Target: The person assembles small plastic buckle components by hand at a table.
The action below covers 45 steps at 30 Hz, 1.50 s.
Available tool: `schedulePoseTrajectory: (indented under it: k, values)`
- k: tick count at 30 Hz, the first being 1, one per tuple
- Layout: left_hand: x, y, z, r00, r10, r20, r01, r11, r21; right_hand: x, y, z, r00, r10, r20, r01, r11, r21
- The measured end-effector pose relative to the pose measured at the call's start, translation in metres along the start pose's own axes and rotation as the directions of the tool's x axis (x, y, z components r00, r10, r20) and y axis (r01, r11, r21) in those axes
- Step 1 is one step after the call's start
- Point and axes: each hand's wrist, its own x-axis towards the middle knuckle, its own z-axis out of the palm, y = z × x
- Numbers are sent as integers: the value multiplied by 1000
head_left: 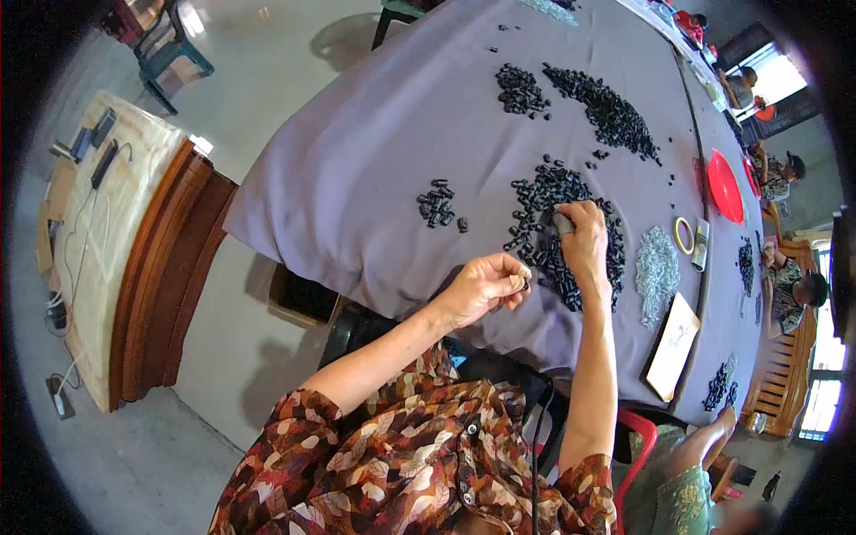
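My left hand (489, 287) is pinched closed in front of the table edge, and a small dark piece, probably one of the black parts, shows at its fingertips. Over the large pile of small black cylindrical parts (546, 192) is my right hand (584, 239), fingers bent down and together. A grey covering (563, 223) sits on one of its fingertips; whatever the fingers pinch is hidden. Left of that pile lies a small group of the same black parts (436, 206). To the right is a heap of small clear pieces (658, 275).
Farther up the grey cloth (383, 152) lie more black heaps (615, 111). On the right are a tape roll (684, 235), a red tray (725, 187) and a white-topped board (672, 348). Other people (789, 290) sit along the far right side. A wooden cabinet (152, 285) stands left.
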Motion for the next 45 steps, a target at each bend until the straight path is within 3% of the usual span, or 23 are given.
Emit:
schedulePoseTrajectory:
  k: [2, 3, 6, 10, 13, 15, 20, 25, 32, 36, 45]
  values:
    - [-13, -12, 0, 998, -38, -53, 36, 998, -46, -15, 2, 5, 997, -10, 77, 12, 1000, -23]
    - [7, 24, -14, 1000, -4, -15, 6, 995, 96, 18, 0, 18, 999, -21, -49, 22, 1000, 9]
    - [0, 7, 3, 999, -24, -40, 25, 999, 26, -1, 9, -2, 996, 63, 66, -58, 996, -69]
    - [1, 8, 1, 999, -25, -31, 26, 999, 30, 2, 11, -8, 997, 63, 51, -58, 994, -96]
    - [-1, 6, 2, 999, -23, -41, 25, 999, 28, 12, 0, -1, 994, -92, -56, 92, 996, -17]
    - [-1, 7, 2, 999, -19, -42, 21, 999, 30, 16, -4, 10, 992, -127, -20, 128, 992, 4]
    - [-2, 8, 4, 998, -30, -47, 31, 999, 16, 2, -2, 8, 998, -34, 54, 29, 995, 93]
    - [-1, 6, 3, 999, -28, -35, 28, 1000, 13, -19, 9, -8, 1000, -9, 0, 9, 999, -36]
    - [-2, 7, 3, 999, -27, -33, 28, 999, 27, -18, 7, -12, 994, 25, -107, -34, 996, -78]
    - [-2, 9, 5, 998, -29, -47, 31, 999, 39, -1, 2, -4, 994, -76, -74, 73, 997, -35]
    - [-2, 8, 4, 997, -35, -62, 38, 998, 58, 20, 2, 11, 991, -40, 124, 62, 982, -178]
